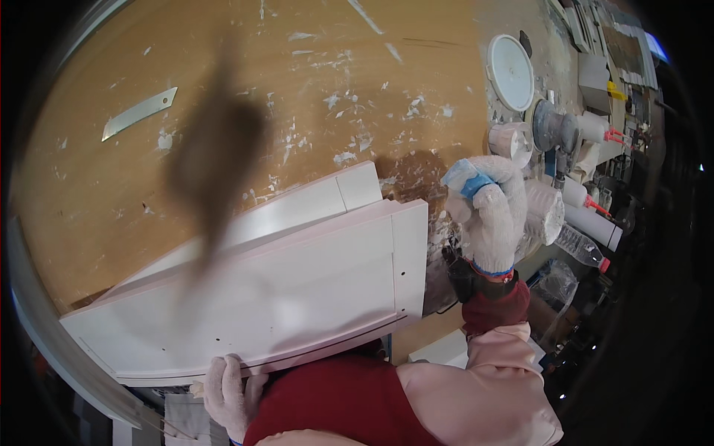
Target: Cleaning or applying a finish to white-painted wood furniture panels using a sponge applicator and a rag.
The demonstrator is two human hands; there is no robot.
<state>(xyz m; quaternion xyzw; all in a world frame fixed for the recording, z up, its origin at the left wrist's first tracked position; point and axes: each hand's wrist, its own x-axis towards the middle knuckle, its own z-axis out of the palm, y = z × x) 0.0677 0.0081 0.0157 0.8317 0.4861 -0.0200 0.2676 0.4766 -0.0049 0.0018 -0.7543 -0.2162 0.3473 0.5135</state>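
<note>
- Right hand in a white knit glove point(497, 215): fingers curled, pinching a folded light-blue pad point(468, 178), off the right end of the white rectangular panel point(327, 279).
- Left hand in a matching glove point(229, 394): fingers together on the panel's near edge; cannot tell if it grips.
- Second white panel point(297, 212): showing past the first's far edge.
- Flat silvery strip point(140, 114): beyond both, leftward.

No text, number or sign can be read in this view. The clear plastic bottle with a red cap point(582, 247), at the right, is too small and blurred for reading any label. On the small light-blue piece point(462, 177), no print can be made out either.
</note>
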